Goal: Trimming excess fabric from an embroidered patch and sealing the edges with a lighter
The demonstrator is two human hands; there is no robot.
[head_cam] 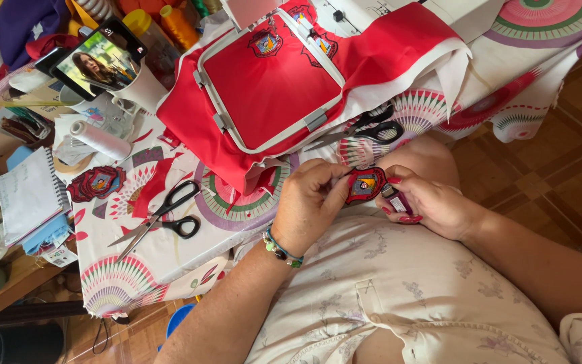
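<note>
Patch: small red embroidered badge [365, 185], held above the person's lap, just off the table edge [170, 266].
Left hand: the left hand [310, 202] pinches the patch's left side between thumb and fingers.
Right hand: the right hand [429, 205] is curled around a small pink-handled tool [402, 204] whose tip touches the patch's right edge; its kind is too small to tell.
Doing it well: judging by the grip, keeping the patch taut and turning it toward the tool, working close to the stitched border without nicking it, would serve best.
Hoop: a white embroidery frame [220, 125] clamps red fabric [271, 84] bearing more badges at its top.
Table: two pairs of black scissors [163, 216] [372, 128], another finished badge [97, 182], a roll of white paper [99, 139].
Containers: a white cup [144, 91] props a phone [101, 59]; its contents are hidden.
</note>
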